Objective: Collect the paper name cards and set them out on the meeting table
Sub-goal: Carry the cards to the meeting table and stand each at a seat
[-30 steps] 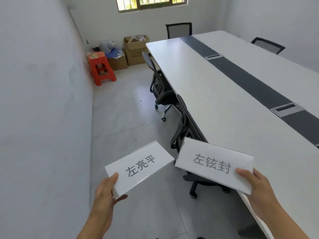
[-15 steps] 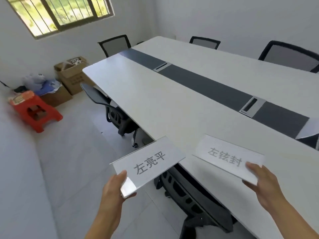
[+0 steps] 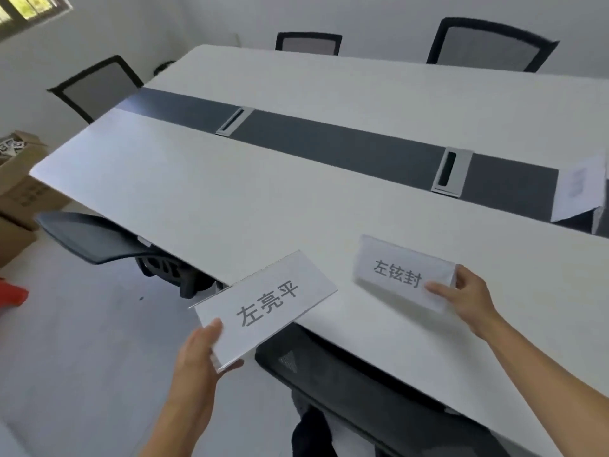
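Print on the far card (image 3: 579, 190) too blurred to read; window (image 3: 31, 9) cut off

left hand (image 3: 194, 354): grips card (image 3: 263, 308) | right hand (image 3: 468, 298): grips second card (image 3: 400, 275) over table (image 3: 230, 199)

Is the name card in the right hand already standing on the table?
Cannot tell. The right hand grips the card low over the table.

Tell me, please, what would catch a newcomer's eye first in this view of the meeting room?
First come the two white name cards with bold dark characters: one card pinched in the left hand at the table's near edge, the other card held by the right hand over the tabletop. Behind them the long white meeting table fills the view, with a dark strip along its middle. A further folded card stands on that strip at the far right.
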{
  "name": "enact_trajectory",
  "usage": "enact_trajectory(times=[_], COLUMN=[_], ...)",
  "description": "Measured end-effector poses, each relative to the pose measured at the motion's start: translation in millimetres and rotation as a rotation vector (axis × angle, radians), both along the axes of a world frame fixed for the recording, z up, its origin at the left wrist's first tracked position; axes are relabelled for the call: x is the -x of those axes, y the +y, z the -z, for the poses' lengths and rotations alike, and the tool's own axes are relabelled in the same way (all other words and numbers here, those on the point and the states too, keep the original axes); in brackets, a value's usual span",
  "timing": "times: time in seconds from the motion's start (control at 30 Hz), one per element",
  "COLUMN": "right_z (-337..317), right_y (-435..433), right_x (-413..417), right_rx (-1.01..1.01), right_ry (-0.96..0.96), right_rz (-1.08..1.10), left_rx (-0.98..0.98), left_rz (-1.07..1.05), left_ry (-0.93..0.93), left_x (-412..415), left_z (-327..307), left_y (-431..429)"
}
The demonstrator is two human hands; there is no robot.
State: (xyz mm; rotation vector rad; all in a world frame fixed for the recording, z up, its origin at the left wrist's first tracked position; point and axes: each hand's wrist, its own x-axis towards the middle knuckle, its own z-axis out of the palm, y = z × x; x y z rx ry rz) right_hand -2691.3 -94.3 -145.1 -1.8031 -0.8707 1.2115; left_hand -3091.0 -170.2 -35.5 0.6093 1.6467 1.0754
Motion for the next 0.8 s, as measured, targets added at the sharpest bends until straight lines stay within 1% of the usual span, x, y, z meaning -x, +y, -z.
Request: enact_trajectory(times=[0.07, 0.17, 0.27, 0.37, 0.43, 0.47, 0.53, 0.63, 0.73, 0.8], right_z=[6.2, 11.7, 13.3, 16.9, 19.4, 20.2, 21.7, 24.6, 25.0, 24.3], right_y=[4.5, 11.4, 25.2, 33.8, 37.1, 38.8, 44.0, 59.4, 77.4, 94.3], right_x=[-0.1, 4.3, 11.0, 19.2, 26.5, 31.3, 41.9, 54.4, 46.6, 32.4], right_rx=[0.062, 0.222, 0.338, 0.407, 0.407, 0.396, 0.381, 0.340, 0.254, 0.235], right_ry=[-0.178, -0.448, -0.652, -0.851, -1.031, -1.090, -1.122, -1.083, -0.999, -0.983], right_rz=[-0.055, -0.125, -0.143, -0.159, -0.209, -0.241, -0.308, -0.369, -0.355, -0.346], left_rx=[0.011, 0.027, 0.039, 0.075, 0.081, 0.084, 0.097, 0.103, 0.117, 0.137], left_rz=[0.064, 0.184, 0.297, 0.363, 0.388, 0.401, 0.423, 0.447, 0.452, 0.448], left_ry=[-0.004, -0.022, -0.012, -0.008, -0.022, -0.032, -0.051, -0.073, -0.063, -0.052], left_x=[15.2, 35.7, 48.7, 52.7, 49.8, 47.2, 40.5, 28.9, 18.3, 13.5], left_z=[3.5, 4.0, 9.3, 15.8, 17.8, 18.4, 20.1, 22.0, 22.4, 22.9], left_y=[28.4, 69.4, 110.4, 142.1, 157.6, 163.9, 173.7, 182.7, 188.8, 191.9])
